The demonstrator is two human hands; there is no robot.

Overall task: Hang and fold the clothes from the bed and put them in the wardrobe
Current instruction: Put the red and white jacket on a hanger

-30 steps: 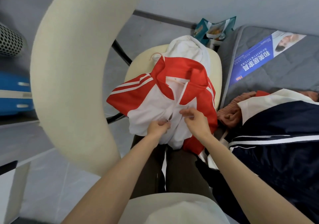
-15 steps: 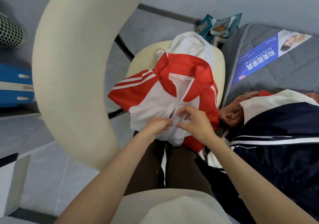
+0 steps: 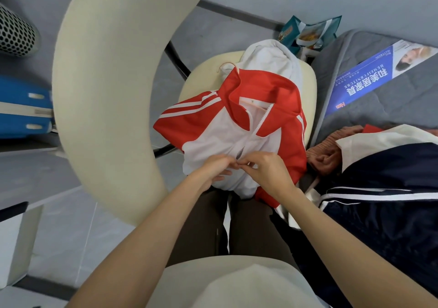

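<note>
A red and white zip jacket (image 3: pixel 211 139) lies on a cream chair seat (image 3: pixel 308 89), with a pale hanger hook (image 3: pixel 226 65) sticking out at its collar. Both hands meet at the jacket's zip, low on the white front. My left hand (image 3: pixel 214 170) pinches the fabric at the zip's left side. My right hand (image 3: pixel 267 170) pinches the zip area from the right. A white garment (image 3: pixel 270 58) lies behind the jacket on the chair. On the grey bed (image 3: pixel 391 103) to the right lie a navy and white jacket (image 3: pixel 391 172) and a brownish knit garment (image 3: pixel 324 158).
A large cream curved chair back (image 3: pixel 104 94) rises on the left. A blue case (image 3: pixel 21 108) and a perforated white cylinder (image 3: pixel 14 32) stand at the far left. A teal snack bag (image 3: pixel 308 32) lies behind the chair. A blue leaflet (image 3: pixel 369 80) rests on the mattress.
My hands have drawn closer together at the zip, fingertips now nearly touching. The view shifted slightly; the jacket stays on the chair.
</note>
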